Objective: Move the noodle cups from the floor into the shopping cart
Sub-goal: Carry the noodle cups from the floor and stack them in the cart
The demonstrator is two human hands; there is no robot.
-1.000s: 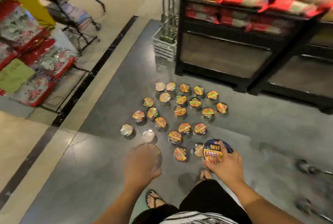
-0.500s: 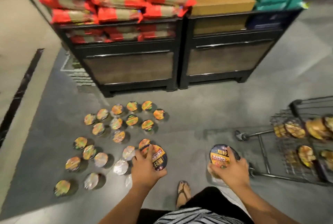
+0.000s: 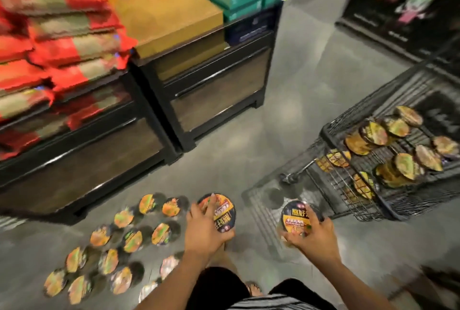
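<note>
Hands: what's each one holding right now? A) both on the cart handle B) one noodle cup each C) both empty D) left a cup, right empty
B: the left hand has its grip on a cup, the right hand on another cup, both lifted near the cart.

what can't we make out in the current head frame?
- Floor cups: lid print is smeared by motion blur; the exact count is unclear, and the lowest ones are partly hidden by the left arm.
- Shopping cart: cut off by the right edge; cups inside overlap, so their count is unclear.
- Left hand and right hand: each holds a cup; the cup bodies are hidden under the lids and fingers.
</note>
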